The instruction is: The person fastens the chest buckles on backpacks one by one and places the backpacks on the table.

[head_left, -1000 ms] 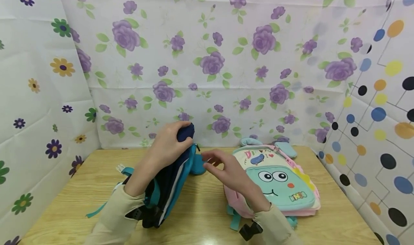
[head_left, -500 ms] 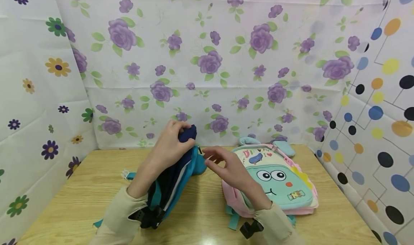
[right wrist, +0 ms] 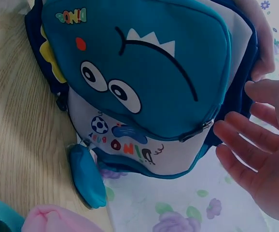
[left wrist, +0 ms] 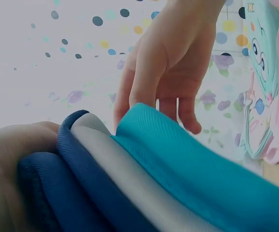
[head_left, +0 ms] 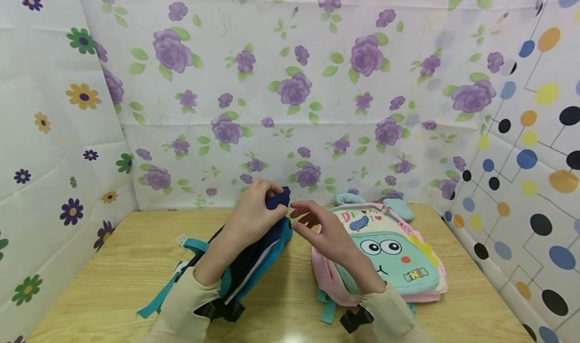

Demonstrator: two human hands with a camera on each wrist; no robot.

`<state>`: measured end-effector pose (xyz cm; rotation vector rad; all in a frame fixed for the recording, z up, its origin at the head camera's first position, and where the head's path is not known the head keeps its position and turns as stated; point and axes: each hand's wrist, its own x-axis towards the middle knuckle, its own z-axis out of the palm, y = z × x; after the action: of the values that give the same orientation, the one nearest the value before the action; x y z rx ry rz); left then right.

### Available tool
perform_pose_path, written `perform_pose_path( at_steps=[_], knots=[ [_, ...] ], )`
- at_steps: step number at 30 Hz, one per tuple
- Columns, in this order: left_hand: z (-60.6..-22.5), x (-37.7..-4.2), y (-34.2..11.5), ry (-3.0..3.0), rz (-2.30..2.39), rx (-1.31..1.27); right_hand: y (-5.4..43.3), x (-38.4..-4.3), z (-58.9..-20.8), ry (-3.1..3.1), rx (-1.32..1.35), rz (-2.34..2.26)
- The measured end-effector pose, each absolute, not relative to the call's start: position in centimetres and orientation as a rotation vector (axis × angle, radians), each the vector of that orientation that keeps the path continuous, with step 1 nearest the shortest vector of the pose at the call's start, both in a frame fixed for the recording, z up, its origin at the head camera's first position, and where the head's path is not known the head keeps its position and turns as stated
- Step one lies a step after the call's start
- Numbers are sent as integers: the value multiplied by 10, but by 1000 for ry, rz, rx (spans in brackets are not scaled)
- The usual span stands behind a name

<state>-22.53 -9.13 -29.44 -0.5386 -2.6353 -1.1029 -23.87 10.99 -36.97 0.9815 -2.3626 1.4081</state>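
Note:
A blue dinosaur backpack (head_left: 267, 262) stands tilted on the table, side-on in the head view. My left hand (head_left: 251, 214) grips its navy edge between thumb and fingers. Facing it, my right hand (head_left: 328, 232) has loosely bent fingers and holds nothing. The right wrist view shows the teal front pocket (right wrist: 178, 58) with eyes and teeth, and its zipper pull (right wrist: 207, 124) close to the right fingertips (right wrist: 221, 128). Whether they touch it cannot be told. A small teal pouch (right wrist: 87, 176) hangs from the bag. In the left wrist view, teal fabric (left wrist: 178, 154) partly hides the right fingers.
A pink and mint dinosaur backpack (head_left: 394, 262) lies on the wooden table (head_left: 113, 277) at the right. Loose teal straps (head_left: 156, 300) of the blue bag trail to the left. Floral cloth (head_left: 290, 81) hangs behind, with patterned sheets at both sides.
My left hand has moved right and slightly down, tilting the blue backpack further to the right. My right hand has shifted slightly right and up, staying near the bag.

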Motion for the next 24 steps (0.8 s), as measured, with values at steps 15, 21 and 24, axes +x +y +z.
perform_pose_path(
  at_steps=[15, 21, 24],
  knots=[
    [-305, -214, -72, -2647, -1133, -572, 115, -240, -377, -2360, 912, 1483],
    [-308, -212, -66, -2631, -1142, -617, 118, -241, -378, -2375, 867, 1470],
    [-310, -212, -64, -2630, -1135, -625, 120, -242, -378, -2382, 854, 1462]
  ],
)
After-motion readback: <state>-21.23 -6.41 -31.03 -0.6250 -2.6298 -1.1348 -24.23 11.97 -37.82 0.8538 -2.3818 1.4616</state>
